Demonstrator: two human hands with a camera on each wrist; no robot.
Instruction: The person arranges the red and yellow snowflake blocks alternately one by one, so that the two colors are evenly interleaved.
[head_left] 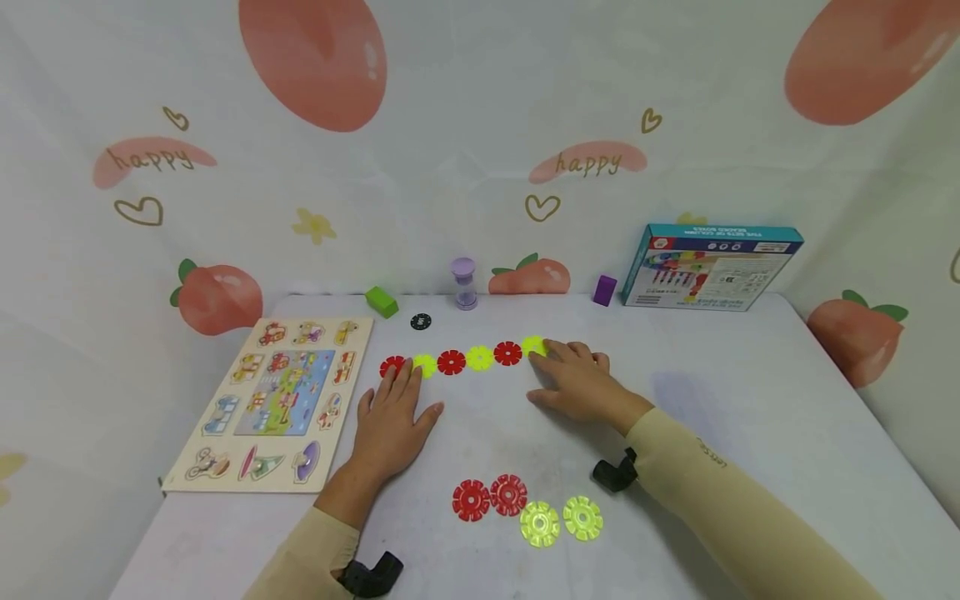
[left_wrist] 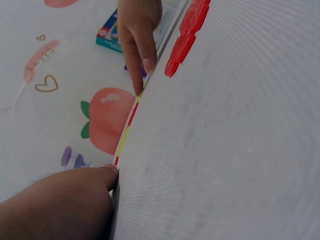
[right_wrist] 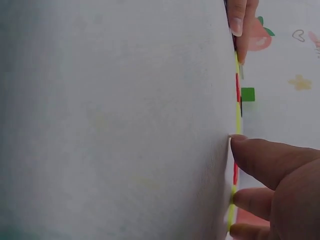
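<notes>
A row of notched plastic discs, red and yellow by turns, runs across the table in the head view, with a red disc (head_left: 452, 362) and a yellow disc (head_left: 480, 358) near its middle. My left hand (head_left: 392, 429) lies with straight fingers on the left end, its fingertips touching the end red disc (head_left: 392, 365). At the other end my right hand (head_left: 577, 383) rests its fingertips on the last yellow disc (head_left: 533, 346), thumb spread apart from the fingers. Closer to me lie two red discs (head_left: 471, 501) and two yellow discs (head_left: 582, 518).
A wooden picture puzzle board (head_left: 217, 450) lies at the left. Along the back stand a green block (head_left: 382, 302), a purple hourglass (head_left: 464, 283), a purple block (head_left: 604, 290) and a boxed toy set (head_left: 711, 267). A small black disc (head_left: 421, 322) lies behind the row.
</notes>
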